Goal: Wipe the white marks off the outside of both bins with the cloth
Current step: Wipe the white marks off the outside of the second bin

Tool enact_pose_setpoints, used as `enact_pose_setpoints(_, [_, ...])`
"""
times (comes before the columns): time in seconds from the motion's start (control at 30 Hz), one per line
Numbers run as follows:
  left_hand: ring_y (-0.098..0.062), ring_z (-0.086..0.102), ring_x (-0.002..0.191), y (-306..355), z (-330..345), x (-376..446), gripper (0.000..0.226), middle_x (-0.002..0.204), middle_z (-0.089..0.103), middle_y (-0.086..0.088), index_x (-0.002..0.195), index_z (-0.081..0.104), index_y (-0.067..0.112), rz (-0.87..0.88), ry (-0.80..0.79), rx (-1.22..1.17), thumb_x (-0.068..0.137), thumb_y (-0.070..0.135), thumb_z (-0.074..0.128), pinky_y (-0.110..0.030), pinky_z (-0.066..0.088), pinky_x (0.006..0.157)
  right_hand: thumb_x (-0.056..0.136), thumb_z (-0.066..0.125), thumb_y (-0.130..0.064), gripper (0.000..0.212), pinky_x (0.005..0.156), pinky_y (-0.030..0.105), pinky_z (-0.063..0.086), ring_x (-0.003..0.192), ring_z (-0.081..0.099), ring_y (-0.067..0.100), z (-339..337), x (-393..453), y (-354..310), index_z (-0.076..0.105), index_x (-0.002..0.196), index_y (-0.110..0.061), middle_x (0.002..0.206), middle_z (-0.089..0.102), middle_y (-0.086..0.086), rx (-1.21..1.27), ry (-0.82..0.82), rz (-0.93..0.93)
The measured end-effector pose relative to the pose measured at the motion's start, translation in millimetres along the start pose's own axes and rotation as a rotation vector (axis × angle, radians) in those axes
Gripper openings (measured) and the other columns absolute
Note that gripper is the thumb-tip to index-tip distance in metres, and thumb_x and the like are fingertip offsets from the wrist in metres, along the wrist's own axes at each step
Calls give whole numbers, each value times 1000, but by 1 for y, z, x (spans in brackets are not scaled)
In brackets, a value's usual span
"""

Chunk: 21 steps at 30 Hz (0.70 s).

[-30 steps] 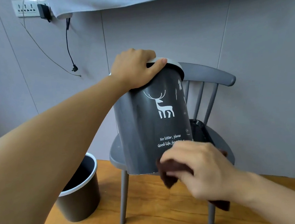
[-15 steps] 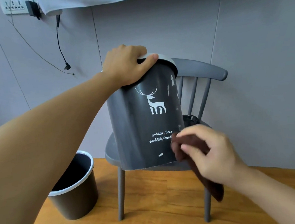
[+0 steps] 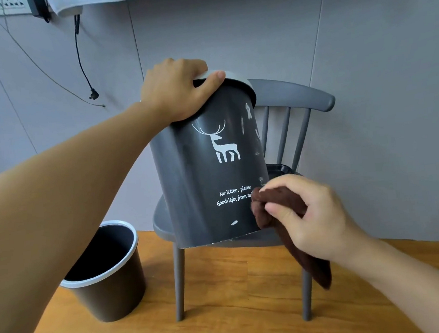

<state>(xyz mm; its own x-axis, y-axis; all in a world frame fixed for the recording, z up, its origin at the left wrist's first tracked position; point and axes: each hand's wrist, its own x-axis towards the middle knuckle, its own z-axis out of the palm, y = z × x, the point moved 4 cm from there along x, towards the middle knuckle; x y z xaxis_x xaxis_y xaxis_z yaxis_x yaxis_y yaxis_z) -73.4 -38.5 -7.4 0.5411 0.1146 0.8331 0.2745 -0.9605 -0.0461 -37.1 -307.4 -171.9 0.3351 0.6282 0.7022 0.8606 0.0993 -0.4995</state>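
A dark grey bin (image 3: pixel 195 173) with a white deer print and white lettering is tilted on a grey chair. My left hand (image 3: pixel 177 90) grips its pale rim at the top. My right hand (image 3: pixel 305 217) holds a brown cloth (image 3: pixel 277 206) bunched against the bin's lower right side, beside the lettering; the cloth's tail hangs down below my hand. White smears show on the bin's right side near the top, and one small white mark (image 3: pixel 234 222) sits near the bottom edge. A second dark bin (image 3: pixel 109 287) with a pale rim stands upright on the floor at the left.
The grey chair (image 3: pixel 294 98) stands against a grey wall on a wooden floor. A black tray (image 3: pixel 279 167) lies on the seat behind the tilted bin. A wall socket with a dangling black cable (image 3: pixel 82 61) is at the upper left.
My right hand with the cloth rose from the bin's bottom edge to its lower right side beside the lettering. This uncovered a white mark near the bottom. My left hand kept its grip.
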Motion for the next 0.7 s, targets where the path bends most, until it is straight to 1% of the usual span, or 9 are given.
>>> enact_pose_setpoints(0.03, [-29,37,54,1,0,0,63,53,34,-6,67,29,13,2,1,0,93,69,39,-33,22,49,91,73,-16,19,89,28,56,102,71,9,3,0,0,74,108,-24,102,74,-16,-27,-15,15])
enact_pose_setpoints(0.1, [-27,35,52,2,-1,-1,63,52,32,-6,66,28,13,13,6,-7,94,69,39,-33,21,49,90,75,-16,21,88,25,55,103,69,6,9,-8,0,73,106,-29,102,72,-20,-60,-126,25])
enact_pose_setpoints(0.2, [-29,35,53,3,-2,-2,63,53,32,-6,66,28,13,20,7,-9,94,68,39,-33,21,50,89,72,-30,18,86,27,57,103,68,4,9,-19,-1,70,105,-38,103,70,-25,-127,-343,51])
enact_pose_setpoints(0.27, [-32,38,56,4,-2,-1,63,54,35,-6,67,29,13,17,1,-3,93,69,39,-34,22,50,90,71,-29,16,85,26,56,102,70,6,-3,-15,-6,71,104,-38,103,72,-23,-84,-296,33])
enact_pose_setpoints(0.33, [-33,39,57,6,-2,0,63,54,35,-6,66,29,13,21,-1,0,93,69,38,-34,23,51,91,71,-23,17,84,25,56,100,72,9,-14,-6,-11,73,103,-35,101,75,-19,-23,-147,16])
enact_pose_setpoints(0.43, [-35,41,59,8,-1,1,63,55,36,-7,66,28,13,22,-13,0,93,69,37,-35,25,51,91,73,-16,17,87,32,57,99,73,12,-9,6,-13,74,103,-28,99,76,-15,-27,-74,35])
enact_pose_setpoints(0.53, [-36,42,60,8,0,2,63,55,37,-7,67,28,12,23,-16,6,93,69,37,-35,26,52,90,77,-14,20,91,31,54,102,68,7,11,3,-20,74,107,-25,102,72,-17,-71,-115,33])
enact_pose_setpoints(0.67, [-35,41,59,4,0,1,63,55,37,-7,66,28,13,16,-16,-4,92,70,37,-35,25,52,90,69,-35,18,86,28,55,102,64,2,25,-12,-29,66,107,-37,104,66,-26,-195,-344,-9])
enact_pose_setpoints(0.7, [-34,41,59,4,0,1,63,55,38,-6,66,28,13,13,-16,-1,92,70,37,-35,24,52,89,67,-37,18,86,26,55,103,64,0,22,-11,-31,66,107,-39,105,65,-28,-213,-360,-19])
